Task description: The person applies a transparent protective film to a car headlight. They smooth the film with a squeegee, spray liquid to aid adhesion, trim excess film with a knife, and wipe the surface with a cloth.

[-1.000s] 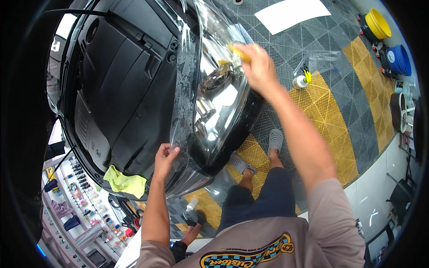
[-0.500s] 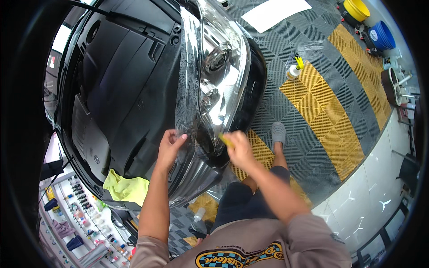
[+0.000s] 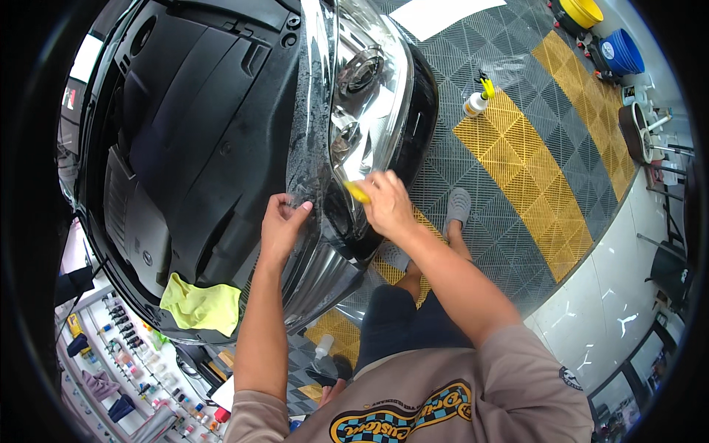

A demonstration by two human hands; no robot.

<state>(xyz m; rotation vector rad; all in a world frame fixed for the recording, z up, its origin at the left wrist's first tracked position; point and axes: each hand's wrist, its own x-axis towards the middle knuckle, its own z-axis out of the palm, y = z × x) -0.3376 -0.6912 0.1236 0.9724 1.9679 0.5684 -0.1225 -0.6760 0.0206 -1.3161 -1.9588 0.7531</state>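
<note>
A car headlight lies in front of me, with a wet, clear film over it that hangs past its inner edge. My left hand is closed at the film's near inner corner, thumb and fingers pinching its edge. In my right hand is a small yellow squeegee, its blade against the film at the lower part of the headlight. The fingers of that hand are wrapped round it and hide part of it.
A yellow-green cloth lies on the car's front edge, beside the open engine bay. On the tiled floor stand a spray bottle and another bottle. A white sheet and buckets are farther off.
My right hand has moved the squeegee up and left over the headlight. The left hand keeps its pinch at the film's edge. The whole view has shifted slightly.
</note>
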